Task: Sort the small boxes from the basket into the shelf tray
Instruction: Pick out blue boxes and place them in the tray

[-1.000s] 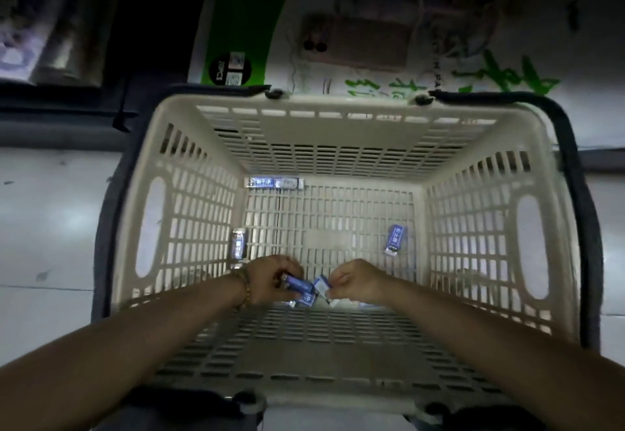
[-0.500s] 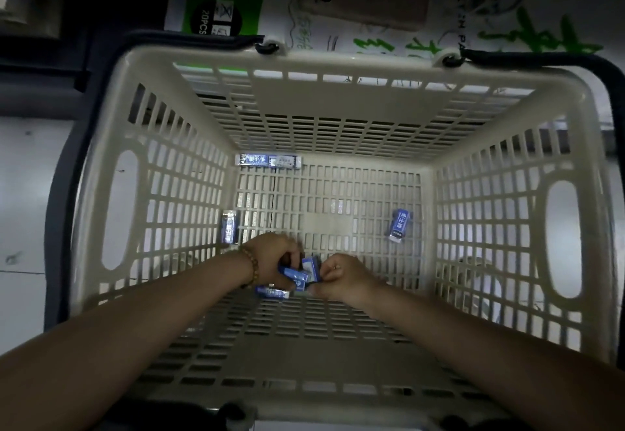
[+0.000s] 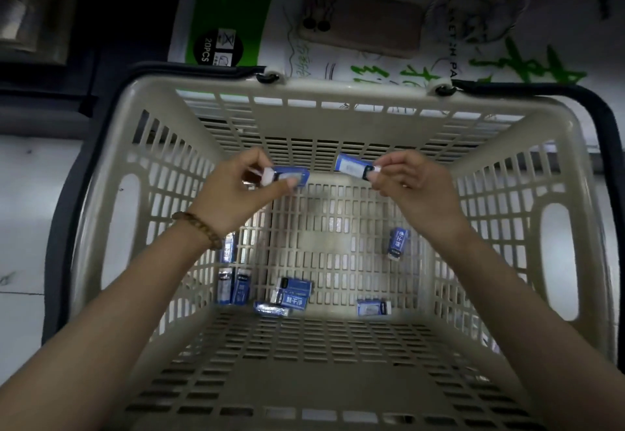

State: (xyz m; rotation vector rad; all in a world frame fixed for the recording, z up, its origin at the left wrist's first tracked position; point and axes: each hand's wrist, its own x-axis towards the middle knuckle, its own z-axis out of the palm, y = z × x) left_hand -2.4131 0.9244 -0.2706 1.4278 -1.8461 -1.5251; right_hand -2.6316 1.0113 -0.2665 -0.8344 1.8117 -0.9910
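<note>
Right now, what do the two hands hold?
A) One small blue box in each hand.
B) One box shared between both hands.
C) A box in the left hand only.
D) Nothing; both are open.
A: the left hand pinches one small box, the right hand pinches a second box.

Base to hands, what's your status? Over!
Left grip pinching one blue box; right grip pinching a second blue box. Both held up inside the basket. More boxes loose on its floor. Nothing blocking.
</note>
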